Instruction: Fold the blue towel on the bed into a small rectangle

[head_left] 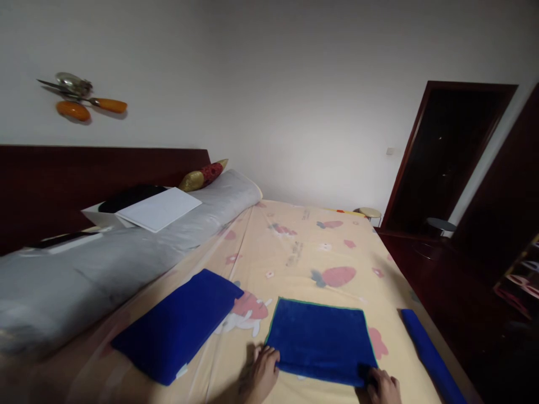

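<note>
A dark blue towel [322, 339] with green edging lies flat on the bed in front of me, roughly rectangular. My left hand [265, 367] is at its near left corner, fingers curled on the edge. At the near right corner, my right hand [384, 387] pinches the cloth, its lower part cut off by the frame. Farther left rests a folded blue cloth [181, 325] with a small white tag at its near edge. A narrow blue folded or rolled cloth [432, 356] lies along the right edge of the bed.
The bedsheet [303, 252] is cream with pink strawberry prints. A long grey pillow [138, 252] lies along the headboard [101, 168], with a white box lid [160, 209] on it. Beyond the bed's right edge stand stools [440, 225] near a dark doorway [458, 151].
</note>
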Motion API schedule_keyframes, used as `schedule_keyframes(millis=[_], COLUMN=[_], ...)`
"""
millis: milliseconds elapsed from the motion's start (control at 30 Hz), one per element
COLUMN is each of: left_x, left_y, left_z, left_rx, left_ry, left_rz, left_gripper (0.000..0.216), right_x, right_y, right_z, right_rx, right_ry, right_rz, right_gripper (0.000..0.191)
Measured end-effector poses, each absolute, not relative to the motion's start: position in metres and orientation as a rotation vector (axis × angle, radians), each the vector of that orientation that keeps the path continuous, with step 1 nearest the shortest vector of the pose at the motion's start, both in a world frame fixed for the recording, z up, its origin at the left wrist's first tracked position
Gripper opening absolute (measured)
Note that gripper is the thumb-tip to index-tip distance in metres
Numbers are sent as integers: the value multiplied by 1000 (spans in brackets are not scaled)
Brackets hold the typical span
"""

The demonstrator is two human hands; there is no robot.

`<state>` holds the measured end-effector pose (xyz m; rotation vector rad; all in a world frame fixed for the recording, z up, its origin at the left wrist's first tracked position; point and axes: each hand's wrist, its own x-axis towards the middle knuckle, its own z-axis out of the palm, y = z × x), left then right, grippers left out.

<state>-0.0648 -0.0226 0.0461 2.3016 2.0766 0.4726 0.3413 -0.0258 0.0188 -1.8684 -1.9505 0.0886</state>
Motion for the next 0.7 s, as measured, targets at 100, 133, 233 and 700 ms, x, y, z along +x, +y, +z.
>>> schedule_keyframes(millis=[100, 133, 233, 700], left_x=[-44, -34, 2, -99], left_y=[-8, -4, 5, -2], left_z=[46, 43, 29, 23], left_rx=[2222, 2258, 2484, 2695], left_ry=[2215, 2207, 1999, 2188], left_rz=[437, 444, 515, 692], left_gripper=[44, 50, 64, 60], right_x=[323, 310, 255, 350], right_y=[-5, 0, 9, -1], right_z=[27, 26, 16, -49], right_rx=[-1923, -1909, -1688, -1787], right_ry=[-1899, -1895, -2040, -1801], right_rz=[29, 4, -25, -358], right_gripper=[31, 33, 40, 44])
